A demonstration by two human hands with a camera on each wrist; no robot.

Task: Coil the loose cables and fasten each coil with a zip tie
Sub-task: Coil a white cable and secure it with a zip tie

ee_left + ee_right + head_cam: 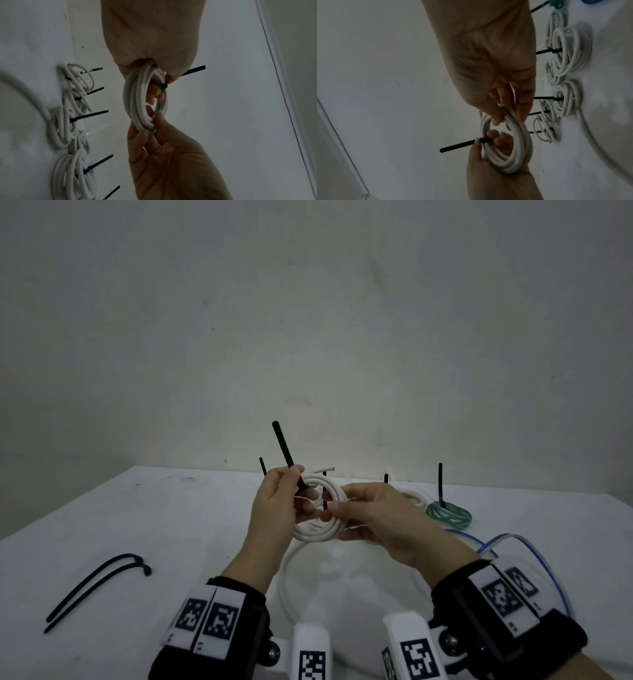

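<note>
a white desk [171, 525] fills the lower part of the head view, set against a plain, dull grey wall [308, 320] with a few small marks on it. the light is dim, and both wrist views are dark and grainy.

along the back of the desk lies a row of finished white coils [568, 51], each bound with a black tie whose tail sticks up. at the right end of that row sits a green coil [448, 513] with its own upright black tail. a loose blue cable [544, 563] loops over the desk on the right, and a thick white cable [286, 580] curves across the desk beneath the hands. two spare black zip ties [99, 587] lie side by side on the left of the desk, well apart from everything else.

both hands hold one white cable coil [320, 508] up above the desk, in the middle of the view. the left hand [274, 508] has its fingers [494, 136] curled through the coil's centre, with the thumb and forefinger pinching a black zip tie [286, 453] that wraps the coil; the tie's long tail points up and away to the left (its head sits tight against the strands). the right hand [383, 518] pinches the opposite side of the coil between thumb and fingers [139, 136], the other fingers lying loosely curved beside it. each wrist wears a black strap with printed square markers [207, 621].
</note>
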